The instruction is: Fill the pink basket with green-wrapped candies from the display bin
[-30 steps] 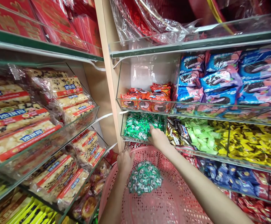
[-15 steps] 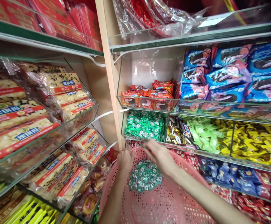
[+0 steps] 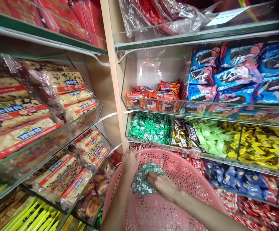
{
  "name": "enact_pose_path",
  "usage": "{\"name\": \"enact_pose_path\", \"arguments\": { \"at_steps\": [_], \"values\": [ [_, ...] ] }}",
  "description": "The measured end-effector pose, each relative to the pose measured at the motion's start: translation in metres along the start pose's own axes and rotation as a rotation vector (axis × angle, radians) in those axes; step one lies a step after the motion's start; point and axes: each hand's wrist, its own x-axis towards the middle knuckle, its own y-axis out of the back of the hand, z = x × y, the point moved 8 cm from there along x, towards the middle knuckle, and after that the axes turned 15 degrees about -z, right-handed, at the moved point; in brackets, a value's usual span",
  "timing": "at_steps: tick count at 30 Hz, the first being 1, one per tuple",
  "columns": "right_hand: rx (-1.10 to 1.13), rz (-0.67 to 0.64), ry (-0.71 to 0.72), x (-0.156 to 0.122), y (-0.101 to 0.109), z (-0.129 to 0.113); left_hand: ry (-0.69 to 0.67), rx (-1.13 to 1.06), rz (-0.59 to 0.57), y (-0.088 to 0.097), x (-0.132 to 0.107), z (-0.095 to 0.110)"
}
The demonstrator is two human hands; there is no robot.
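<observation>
A pink perforated plastic basket is in front of me, holding a small heap of green-and-silver wrapped candies. My left hand is closed over the basket's far left rim. Inside the basket, my right hand reaches into the heap with its fingers curled together on some of the candies; the fingertips are partly hidden. More candies in the same green wrappers fill a clear shelf bin just beyond the rim.
To the left, glass shelves hold packaged puffed-rice snack bars. Blue cookie packets and red packets sit above the green candy. Yellow-wrapped candies lie to the right, with blue packets below. A wooden post divides the shelves.
My right hand has moved down and toward me, from the far rim near the green candy bin into the heap inside the basket. The left hand stays on the rim.
</observation>
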Motion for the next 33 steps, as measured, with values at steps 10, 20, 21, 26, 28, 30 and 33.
{"name": "enact_pose_path", "arguments": {
  "at_steps": [10,20,21,26,28,30,33],
  "values": [
    [-0.135,0.071,0.059,0.006,-0.011,-0.016,0.004,-0.004,0.001,0.004,-0.002,0.003],
    [-0.086,0.075,0.009,0.016,-0.024,-0.016,-0.009,-0.004,0.017,0.003,0.000,0.003],
    [-0.049,0.065,-0.003,0.016,-0.023,-0.014,-0.011,-0.005,0.018,0.003,0.000,0.003],
    [0.153,0.018,-0.068,0.013,-0.016,-0.005,-0.016,-0.004,0.020,0.002,0.000,0.003],
    [0.197,-0.005,-0.090,0.011,-0.015,-0.002,-0.012,-0.007,0.017,0.002,0.000,0.002],
    [0.217,-0.027,-0.117,0.011,-0.016,0.002,-0.008,-0.007,0.009,0.003,-0.001,0.003],
    [0.224,-0.034,-0.147,0.010,-0.020,0.006,-0.005,-0.002,-0.007,0.005,-0.003,0.004]
  ]
}}
